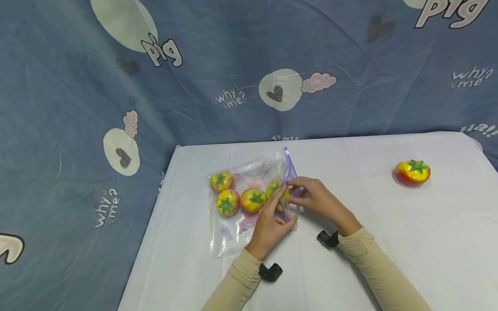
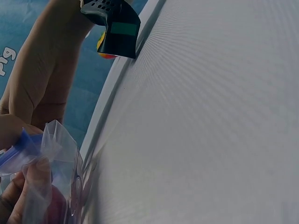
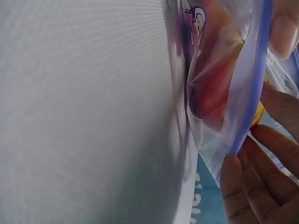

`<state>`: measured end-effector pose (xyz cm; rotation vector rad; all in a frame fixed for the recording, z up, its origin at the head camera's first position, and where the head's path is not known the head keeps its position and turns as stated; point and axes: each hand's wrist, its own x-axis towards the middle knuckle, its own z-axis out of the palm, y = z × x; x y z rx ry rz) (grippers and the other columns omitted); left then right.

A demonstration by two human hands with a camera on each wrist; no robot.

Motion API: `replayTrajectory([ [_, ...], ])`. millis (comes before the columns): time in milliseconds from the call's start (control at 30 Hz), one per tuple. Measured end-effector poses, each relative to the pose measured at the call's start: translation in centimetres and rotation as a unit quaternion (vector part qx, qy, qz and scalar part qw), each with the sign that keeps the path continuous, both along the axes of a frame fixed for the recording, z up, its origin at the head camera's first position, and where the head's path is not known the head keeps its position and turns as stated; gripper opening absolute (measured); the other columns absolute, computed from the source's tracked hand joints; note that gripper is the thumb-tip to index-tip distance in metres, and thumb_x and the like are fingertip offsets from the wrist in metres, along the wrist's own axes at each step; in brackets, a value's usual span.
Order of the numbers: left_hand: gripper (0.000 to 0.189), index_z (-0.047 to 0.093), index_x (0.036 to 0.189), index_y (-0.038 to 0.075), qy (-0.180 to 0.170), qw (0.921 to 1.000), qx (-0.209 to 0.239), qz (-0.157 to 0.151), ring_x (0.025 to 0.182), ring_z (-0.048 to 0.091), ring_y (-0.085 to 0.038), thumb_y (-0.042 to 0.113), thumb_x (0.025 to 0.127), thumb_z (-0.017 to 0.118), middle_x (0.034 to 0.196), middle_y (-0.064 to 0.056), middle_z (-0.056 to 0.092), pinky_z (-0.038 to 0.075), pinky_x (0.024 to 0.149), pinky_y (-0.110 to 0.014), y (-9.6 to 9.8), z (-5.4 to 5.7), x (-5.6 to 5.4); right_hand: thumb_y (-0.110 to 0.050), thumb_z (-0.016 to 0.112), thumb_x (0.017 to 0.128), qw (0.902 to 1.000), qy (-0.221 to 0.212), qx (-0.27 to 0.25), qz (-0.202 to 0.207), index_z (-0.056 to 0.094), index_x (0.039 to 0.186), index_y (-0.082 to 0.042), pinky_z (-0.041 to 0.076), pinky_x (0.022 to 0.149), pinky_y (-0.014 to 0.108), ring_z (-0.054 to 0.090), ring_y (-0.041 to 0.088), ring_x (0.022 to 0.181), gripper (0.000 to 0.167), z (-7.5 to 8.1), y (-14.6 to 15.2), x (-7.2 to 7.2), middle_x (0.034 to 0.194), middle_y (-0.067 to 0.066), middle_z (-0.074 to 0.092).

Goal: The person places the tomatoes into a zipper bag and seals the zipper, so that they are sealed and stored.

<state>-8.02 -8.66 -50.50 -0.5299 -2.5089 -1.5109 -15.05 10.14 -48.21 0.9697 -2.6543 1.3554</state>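
Observation:
A clear zip bag (image 1: 229,242) with a purple zip edge (image 1: 289,166) lies on the white table, its zip edge facing right. Inside it are several yellow-and-red toy fruits (image 1: 227,202) with green star-shaped leaves; the one nearest the zip is partly hidden by fingers. My left hand (image 1: 268,231) pinches the zip edge near its lower end, thumb on one side and fingers on the other. Opposite, my right hand (image 1: 319,198) holds the zip edge higher up between thumb and fingers. In the right wrist view, a red fruit (image 3: 217,70) shows through the plastic behind the zip.
Another toy fruit (image 1: 413,172) of the same kind sits alone at the table's far right. Blue printed cloth (image 1: 233,52) hangs behind and to the left of the table (image 1: 175,259). Black wrist cameras (image 1: 271,272) are strapped to both wrists.

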Motion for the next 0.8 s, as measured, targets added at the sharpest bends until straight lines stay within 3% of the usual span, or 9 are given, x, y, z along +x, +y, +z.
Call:
replayTrajectory([
  [667, 0.093, 0.040, 0.159, 0.021, 0.011, 0.9999, 0.002, -0.002, 0.089, 0.063, -0.017, 0.001, 0.080, 0.086, 0.158, -0.005, 0.048, 0.058, 0.059, -0.013, 0.20, 0.31, 0.11, -0.009, 0.083, 0.085, 0.9998, 0.014, 0.007, 0.011, 0.073, 0.123, -0.001, 0.064, 0.076, 0.038, 0.072, 0.027, 0.096, 0.041, -0.19, 0.12, 0.15, 0.108, 0.014, 0.077],
  [800, 0.093, 0.040, 0.159, 0.017, 0.013, 0.9999, 0.009, -0.001, 0.088, 0.064, -0.019, 0.000, 0.080, 0.085, 0.159, -0.008, 0.047, 0.059, 0.058, -0.014, 0.26, 0.39, 0.17, -0.010, 0.083, 0.085, 0.9997, 0.018, 0.009, 0.015, 0.073, 0.123, -0.001, 0.063, 0.076, 0.039, 0.072, 0.026, 0.093, 0.041, -0.11, 0.07, 0.16, 0.107, 0.014, 0.077],
])
